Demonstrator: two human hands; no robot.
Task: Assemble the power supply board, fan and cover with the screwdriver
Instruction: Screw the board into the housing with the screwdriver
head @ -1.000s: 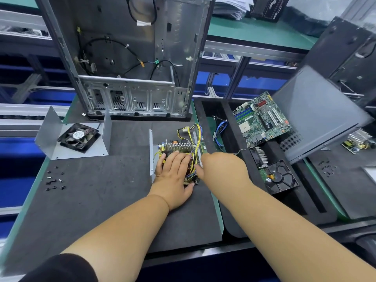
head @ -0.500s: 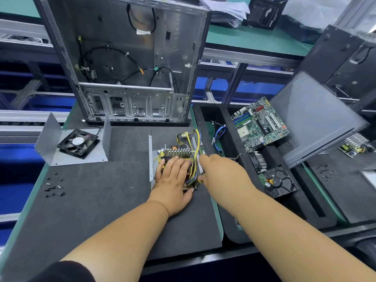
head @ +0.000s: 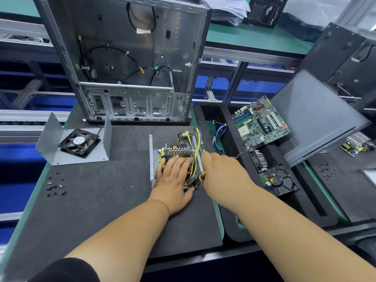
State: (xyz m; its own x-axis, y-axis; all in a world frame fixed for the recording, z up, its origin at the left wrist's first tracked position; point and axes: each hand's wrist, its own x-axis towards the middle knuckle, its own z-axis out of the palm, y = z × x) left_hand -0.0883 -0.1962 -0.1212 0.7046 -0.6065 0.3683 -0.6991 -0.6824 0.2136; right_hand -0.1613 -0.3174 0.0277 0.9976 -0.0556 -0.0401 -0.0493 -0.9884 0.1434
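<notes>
Our left grip [head: 173, 180] lies flat, fingers straight, pressing the power supply board [head: 179, 152] with its finned heatsink and yellow wires onto the dark foam worktop [head: 101, 200]. Our right grip [head: 223, 174] curls round the screwdriver [head: 202, 177], its yellow-and-red handle beside the board. No writing is legible.

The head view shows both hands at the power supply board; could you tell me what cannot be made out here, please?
- Screwdriver: only a bit of yellow and red handle shows; the right hand covers the rest, tip included.
- Power supply board: its near half lies under the left hand.
- Screws on the mat: too small to tell type.
- Fan label: too small to read.
</notes>
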